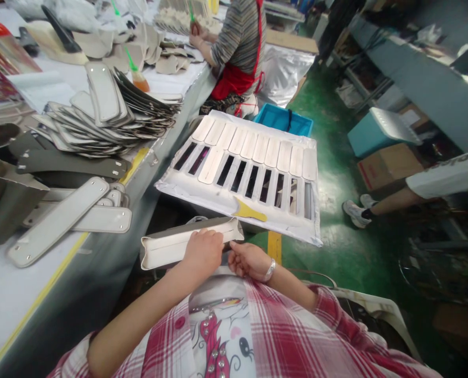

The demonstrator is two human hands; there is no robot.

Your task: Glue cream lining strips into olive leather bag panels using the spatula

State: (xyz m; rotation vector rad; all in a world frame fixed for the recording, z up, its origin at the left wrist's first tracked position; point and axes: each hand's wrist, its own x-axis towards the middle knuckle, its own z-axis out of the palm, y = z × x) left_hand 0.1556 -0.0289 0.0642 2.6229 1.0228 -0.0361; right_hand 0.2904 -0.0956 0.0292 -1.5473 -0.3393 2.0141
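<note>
A long white piece (166,251) with folded, box-like sides and a grey edge lies across my front, tilted up slightly to the right. My left hand (204,252) is closed over its near side, right of the middle. Beside it, my right hand (249,260) is curled shut, its fingertips close to the piece's lower right edge; whatever they pinch is hidden. Just beyond stands a white slotted rack (234,202) carrying a row of white strips (247,144) and one strip in the nearer row. On its front edge rests a yellow scraper-like tool (250,211).
The table (66,262) on the left bears stacked white and grey strips (111,123) and a small orange glue bottle (139,81). A co-worker (237,47) in a red apron sits beyond. A blue bin (284,119) is behind the rack; another person's leg (393,202) is at right.
</note>
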